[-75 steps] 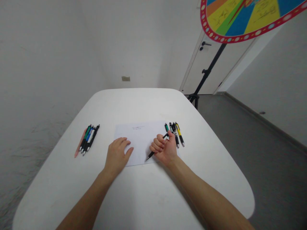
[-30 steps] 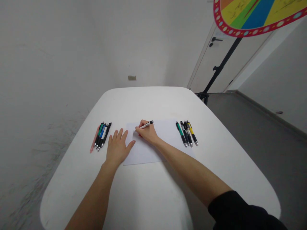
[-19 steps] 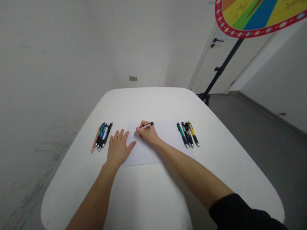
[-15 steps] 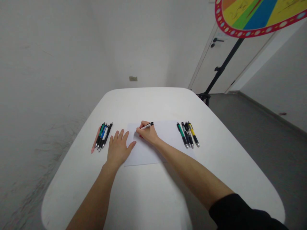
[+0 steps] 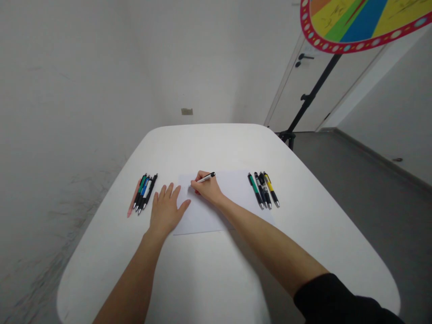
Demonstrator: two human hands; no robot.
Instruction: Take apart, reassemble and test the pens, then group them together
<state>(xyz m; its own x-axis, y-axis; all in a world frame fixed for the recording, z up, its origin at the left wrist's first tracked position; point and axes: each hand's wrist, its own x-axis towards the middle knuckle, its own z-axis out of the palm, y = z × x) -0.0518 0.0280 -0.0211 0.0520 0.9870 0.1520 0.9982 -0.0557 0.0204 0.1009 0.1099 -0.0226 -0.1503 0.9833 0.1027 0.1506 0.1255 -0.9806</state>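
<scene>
A white pen with a black end [image 5: 206, 177] is held in my right hand [image 5: 209, 189], its tip side low over the upper left part of a white sheet of paper [image 5: 232, 202]. My fingers hide the tip, so any mark there cannot be made out. My left hand [image 5: 165, 210] lies flat with fingers spread, its thumb over the sheet's left edge and the rest on the table. Left of that hand lies a group of several pens [image 5: 145, 193], one of them pink [image 5: 133, 198].
Right of the paper lie several more pens, among them a green pen [image 5: 255, 191] and a yellow pen [image 5: 271, 189]. All rest on a white table [image 5: 209, 144] with rounded corners. Beyond its right side, a colourful wheel [image 5: 351, 27] stands on a black pole [image 5: 313, 92] before a door.
Hardly anything differs. The whole view has shifted very slightly; both hands keep their poses, and the right one still holds the pen at the same part of the paper.
</scene>
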